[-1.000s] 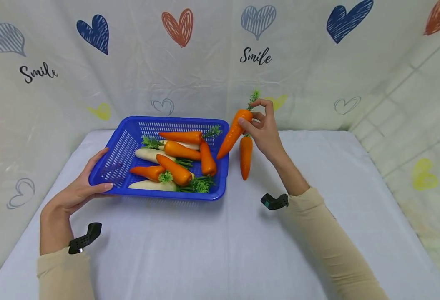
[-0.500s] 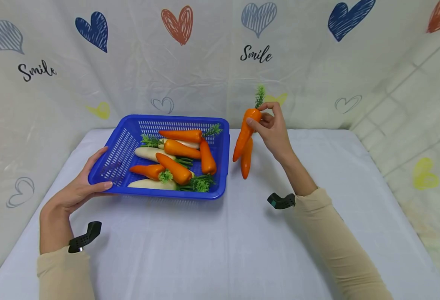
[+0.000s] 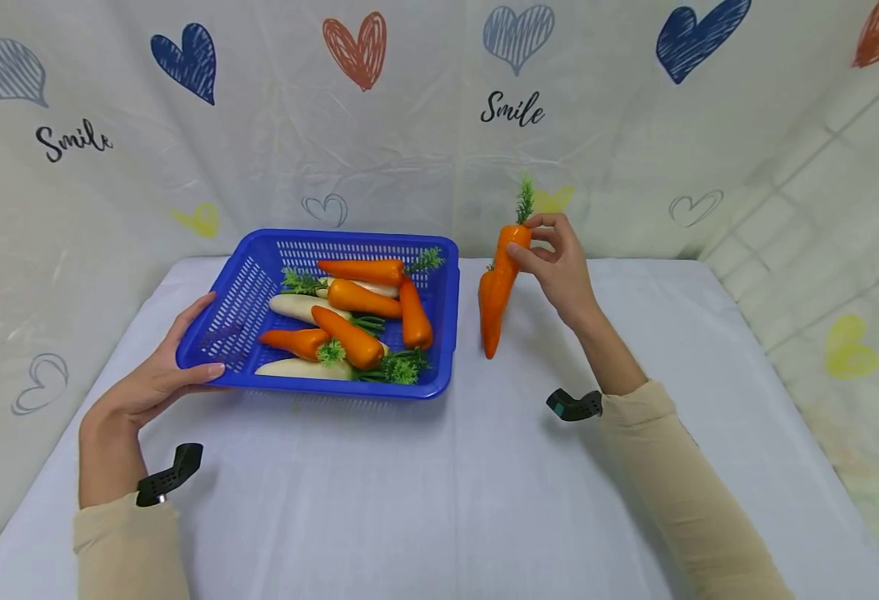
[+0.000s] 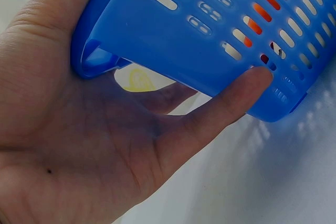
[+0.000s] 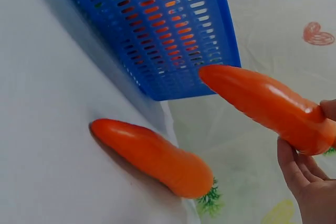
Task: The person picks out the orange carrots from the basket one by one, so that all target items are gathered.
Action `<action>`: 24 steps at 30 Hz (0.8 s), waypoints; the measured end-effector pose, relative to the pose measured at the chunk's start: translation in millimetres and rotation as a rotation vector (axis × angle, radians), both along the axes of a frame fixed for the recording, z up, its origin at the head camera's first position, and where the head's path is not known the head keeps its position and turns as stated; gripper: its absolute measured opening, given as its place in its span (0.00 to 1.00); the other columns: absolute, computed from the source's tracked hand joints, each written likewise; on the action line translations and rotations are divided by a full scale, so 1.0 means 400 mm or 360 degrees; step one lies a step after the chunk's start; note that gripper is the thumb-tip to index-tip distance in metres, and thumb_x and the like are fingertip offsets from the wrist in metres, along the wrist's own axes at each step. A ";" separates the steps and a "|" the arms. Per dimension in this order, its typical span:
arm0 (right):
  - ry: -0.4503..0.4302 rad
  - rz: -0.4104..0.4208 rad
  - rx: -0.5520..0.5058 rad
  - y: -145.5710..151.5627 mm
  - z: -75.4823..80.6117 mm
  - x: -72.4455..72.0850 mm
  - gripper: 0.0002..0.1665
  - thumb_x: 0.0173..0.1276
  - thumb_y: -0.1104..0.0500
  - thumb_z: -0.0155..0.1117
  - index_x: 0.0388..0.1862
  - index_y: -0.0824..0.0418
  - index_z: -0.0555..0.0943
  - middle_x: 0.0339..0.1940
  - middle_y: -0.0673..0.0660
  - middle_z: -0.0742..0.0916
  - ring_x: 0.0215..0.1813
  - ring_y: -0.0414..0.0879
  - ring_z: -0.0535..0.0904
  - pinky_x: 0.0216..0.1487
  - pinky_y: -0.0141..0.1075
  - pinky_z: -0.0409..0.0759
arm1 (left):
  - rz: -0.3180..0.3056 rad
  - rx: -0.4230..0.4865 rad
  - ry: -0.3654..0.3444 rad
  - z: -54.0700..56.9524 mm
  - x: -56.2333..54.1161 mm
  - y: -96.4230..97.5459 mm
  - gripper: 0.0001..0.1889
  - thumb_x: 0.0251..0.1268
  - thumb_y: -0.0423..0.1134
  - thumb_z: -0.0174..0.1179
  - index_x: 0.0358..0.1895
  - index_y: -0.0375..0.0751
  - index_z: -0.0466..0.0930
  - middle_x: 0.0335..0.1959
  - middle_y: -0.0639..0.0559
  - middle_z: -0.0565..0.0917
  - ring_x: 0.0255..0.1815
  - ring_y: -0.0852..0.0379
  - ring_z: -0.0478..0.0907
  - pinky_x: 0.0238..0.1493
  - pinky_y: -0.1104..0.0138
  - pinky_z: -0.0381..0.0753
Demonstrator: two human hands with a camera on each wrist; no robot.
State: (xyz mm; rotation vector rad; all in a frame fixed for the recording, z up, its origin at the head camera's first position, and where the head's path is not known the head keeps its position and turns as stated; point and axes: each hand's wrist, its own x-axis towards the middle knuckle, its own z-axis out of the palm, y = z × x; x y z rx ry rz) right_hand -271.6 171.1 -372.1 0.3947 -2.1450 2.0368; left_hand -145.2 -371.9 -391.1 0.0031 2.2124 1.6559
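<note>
A blue plastic basket holds several orange carrots with green tops and white radishes. My left hand grips its left end, thumb over the front rim and fingers along the outer wall, as the left wrist view shows. Right of the basket, my right hand pinches a carrot near its leafy top, tip pointing down. That carrot is raised and overlaps another carrot lying on the table; in the right wrist view the two are apart.
A white cloth covers the table. Behind it hangs a pale curtain printed with hearts and the word Smile. Black wrist cameras sit at both sleeves.
My right hand has carried its carrot rightward, away from the basket's right rim, and turned it more upright over the lying carrot. The left hand and the basket have stayed put.
</note>
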 end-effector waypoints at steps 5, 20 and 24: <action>-0.0023 -0.0025 0.0001 0.019 -0.012 -0.001 0.20 0.72 0.59 0.69 0.59 0.56 0.75 0.55 0.54 0.81 0.43 0.41 0.88 0.46 0.28 0.88 | -0.0011 -0.0008 0.0001 -0.003 -0.001 -0.002 0.52 0.76 0.37 0.58 0.78 0.93 0.31 0.84 0.33 0.32 0.75 0.22 0.53 0.53 0.62 0.89; -0.0099 -0.0028 0.0210 0.060 -0.042 0.002 0.27 0.75 0.56 0.66 0.68 0.63 0.72 0.61 0.62 0.80 0.43 0.37 0.88 0.47 0.26 0.87 | -0.0025 -0.0005 0.0027 -0.012 -0.006 -0.006 0.52 0.76 0.36 0.58 0.79 0.91 0.32 0.82 0.35 0.35 0.69 0.34 0.62 0.52 0.64 0.89; -0.0119 -0.0034 0.0239 0.068 -0.054 0.002 0.28 0.76 0.55 0.66 0.69 0.63 0.71 0.62 0.64 0.80 0.43 0.37 0.88 0.47 0.25 0.87 | -0.0028 0.0003 0.0017 -0.011 -0.003 -0.010 0.52 0.76 0.37 0.57 0.78 0.91 0.31 0.83 0.34 0.33 0.71 0.29 0.58 0.51 0.67 0.88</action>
